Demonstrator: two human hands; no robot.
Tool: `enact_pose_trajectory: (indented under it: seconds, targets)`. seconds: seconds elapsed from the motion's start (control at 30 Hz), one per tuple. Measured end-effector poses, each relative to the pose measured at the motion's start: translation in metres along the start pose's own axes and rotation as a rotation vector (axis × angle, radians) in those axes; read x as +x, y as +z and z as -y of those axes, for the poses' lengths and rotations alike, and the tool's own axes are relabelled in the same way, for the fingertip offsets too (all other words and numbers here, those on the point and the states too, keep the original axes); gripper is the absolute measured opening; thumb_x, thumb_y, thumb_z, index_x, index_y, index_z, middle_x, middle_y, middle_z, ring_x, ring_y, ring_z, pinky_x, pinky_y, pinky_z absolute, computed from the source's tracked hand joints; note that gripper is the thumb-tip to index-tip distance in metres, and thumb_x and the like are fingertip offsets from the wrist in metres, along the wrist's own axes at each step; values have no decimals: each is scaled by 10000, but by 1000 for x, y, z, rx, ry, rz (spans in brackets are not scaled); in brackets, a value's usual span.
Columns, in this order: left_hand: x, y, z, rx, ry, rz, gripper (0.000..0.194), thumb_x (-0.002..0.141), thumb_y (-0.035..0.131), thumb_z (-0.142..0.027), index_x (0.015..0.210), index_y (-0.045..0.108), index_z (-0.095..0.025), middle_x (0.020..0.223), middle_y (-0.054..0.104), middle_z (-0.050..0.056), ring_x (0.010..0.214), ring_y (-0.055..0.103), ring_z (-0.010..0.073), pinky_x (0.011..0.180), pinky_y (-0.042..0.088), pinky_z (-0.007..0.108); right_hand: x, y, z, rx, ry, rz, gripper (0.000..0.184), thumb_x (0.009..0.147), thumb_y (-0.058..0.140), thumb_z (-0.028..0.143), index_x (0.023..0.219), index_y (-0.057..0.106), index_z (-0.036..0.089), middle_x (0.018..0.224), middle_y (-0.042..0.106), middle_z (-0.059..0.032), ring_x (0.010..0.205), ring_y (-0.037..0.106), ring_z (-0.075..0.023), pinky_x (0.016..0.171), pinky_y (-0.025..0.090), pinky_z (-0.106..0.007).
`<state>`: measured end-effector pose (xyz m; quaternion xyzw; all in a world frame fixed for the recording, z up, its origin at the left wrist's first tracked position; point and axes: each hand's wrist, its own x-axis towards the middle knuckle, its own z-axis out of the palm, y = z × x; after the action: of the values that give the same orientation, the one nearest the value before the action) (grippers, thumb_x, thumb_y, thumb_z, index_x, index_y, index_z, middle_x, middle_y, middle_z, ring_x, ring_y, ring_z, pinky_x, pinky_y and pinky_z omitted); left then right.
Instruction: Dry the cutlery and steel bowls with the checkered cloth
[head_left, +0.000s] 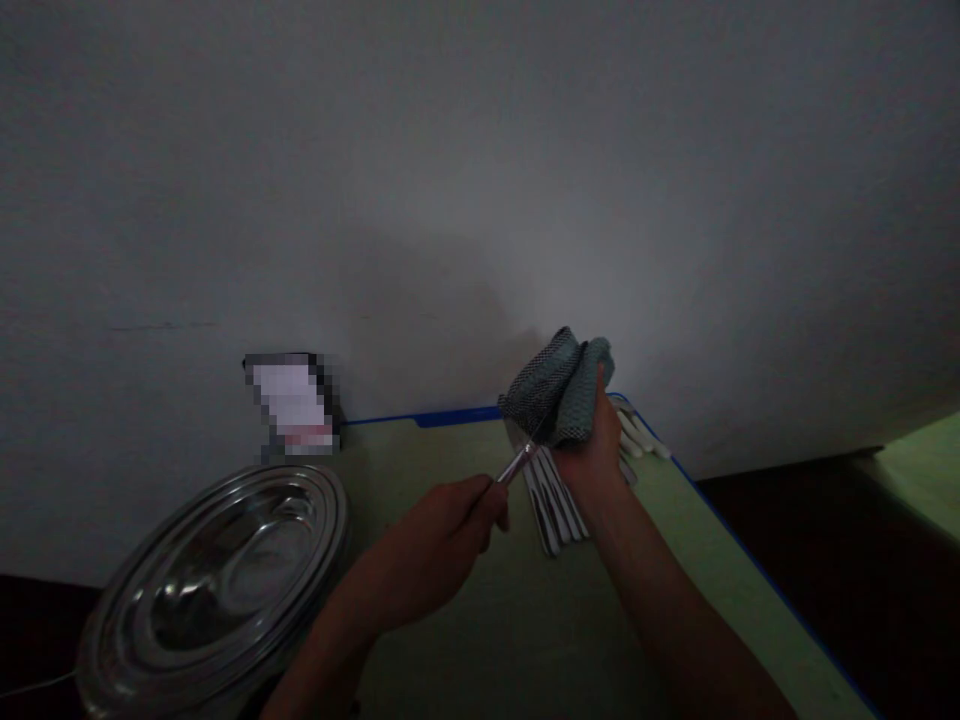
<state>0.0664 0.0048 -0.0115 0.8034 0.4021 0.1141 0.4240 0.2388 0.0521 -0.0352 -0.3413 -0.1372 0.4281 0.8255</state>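
Observation:
My left hand (457, 530) is closed around the handle of a slim metal piece of cutlery (516, 464), which points up and to the right. Its far end goes under a grey-green checked cloth (551, 385), so I cannot tell whether it is a knife, fork or spoon. My right hand (596, 445) grips the folded cloth from the right side, against the cutlery. Below the hands, several metal cutlery handles (553, 515) lie side by side on the table. White-handled pieces (641, 435) rest just beyond my right wrist.
The pale green table (442, 650) has a blue edge and stands against a grey wall (450, 200). Shiny round metal dishes (330, 500), apparently stacked, sit at the left. Behind them a blurred-out phone-like object (292, 400) leans on the wall. Dark floor shows at the right.

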Motion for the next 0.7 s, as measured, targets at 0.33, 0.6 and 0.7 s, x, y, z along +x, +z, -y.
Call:
enact_pose_trajectory:
  seconds: [0.33, 0.6, 0.7]
  targets:
    - [-19, -33, 1, -6, 102, 283, 254, 898, 475, -322, 984, 679, -196, 869, 726, 17, 653, 646, 106, 574, 475, 176, 14, -5, 16, 22, -66, -11, 332, 820, 467, 506, 951, 578, 222, 941, 662, -11, 854, 634, -142, 799, 524, -349]
    - [-9, -21, 7, 284, 181, 129, 304, 902, 484, -384, 840, 704, -184, 619, 661, -13, 555, 600, 92, 534, 376, 177, 4, -1, 8, -5, -85, -72, 369, 795, 520, 514, 904, 605, 172, 909, 671, -33, 818, 631, -135, 825, 506, -330]
    - [-6, -16, 4, 323, 215, 98, 281, 903, 489, -354, 832, 701, -184, 627, 664, -14, 554, 589, 87, 534, 360, 178, 1, 0, 6, -47, -73, -42, 356, 777, 534, 517, 875, 606, 183, 843, 664, -16, 782, 626, -138, 780, 513, -333]
